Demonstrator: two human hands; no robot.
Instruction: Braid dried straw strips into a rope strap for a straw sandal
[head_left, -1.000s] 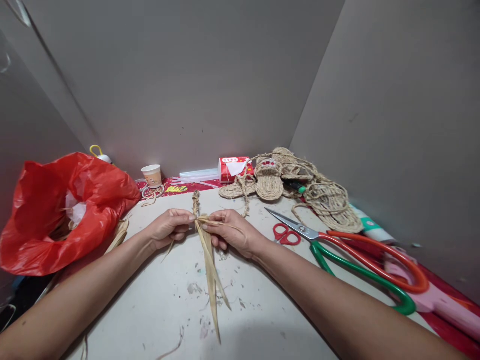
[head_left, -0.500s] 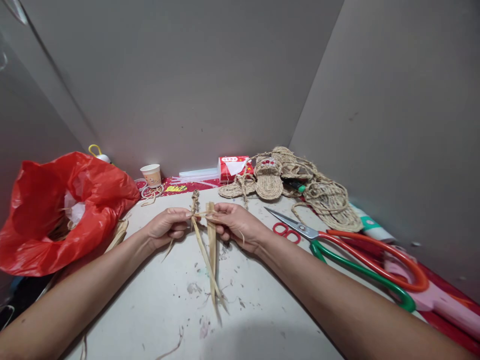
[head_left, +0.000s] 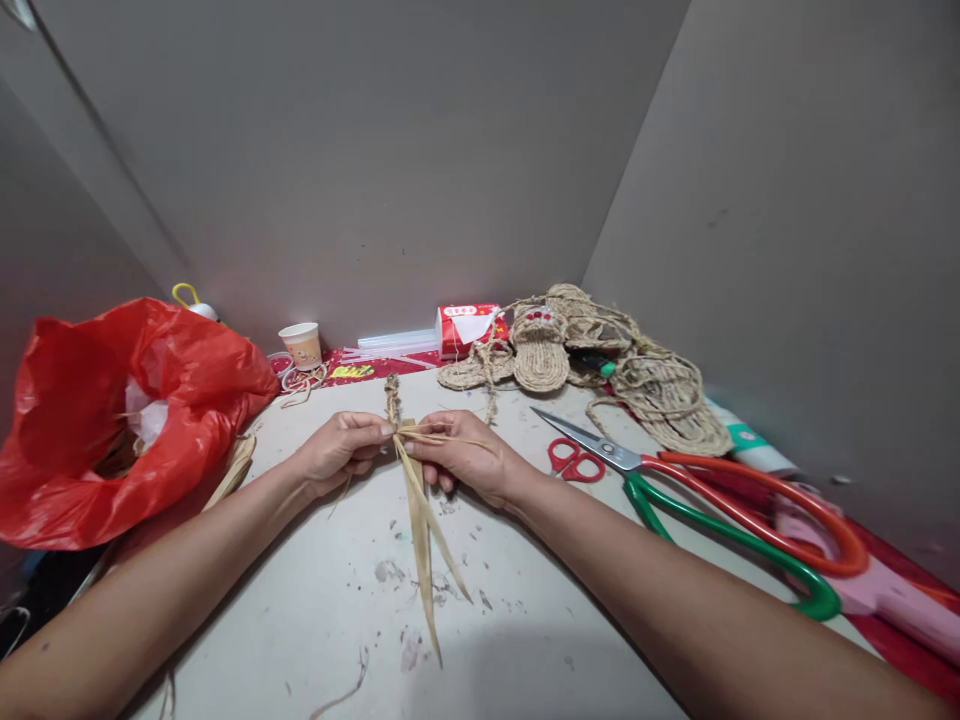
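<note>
Pale dried husk strips (head_left: 421,540) hang in front of me, their pointed tips spreading downward over the white table. From their top a short knotted braid (head_left: 392,398) runs away toward the back. My left hand (head_left: 345,450) is closed, pinching the braid where the strips meet it. Close beside it, my right hand (head_left: 465,455) is also closed, thumb and fingers gripping the flat husk strip near its upper end. A thin strand crosses over the back of the right hand. The exact crossing of the strips is partly hidden by the fingertips.
At left stands a red plastic bag (head_left: 150,400); a paper cup (head_left: 301,345) and tissue pack (head_left: 469,330) are at the back. Woven straw sandals (head_left: 541,365) are piled back right. Large scissors (head_left: 622,455) and small red scissors (head_left: 576,462) lie by my right forearm.
My hands have come closer together. The right hand has brought the flat strip left against the braid, and the hanging tips have swung into a wider spread.
</note>
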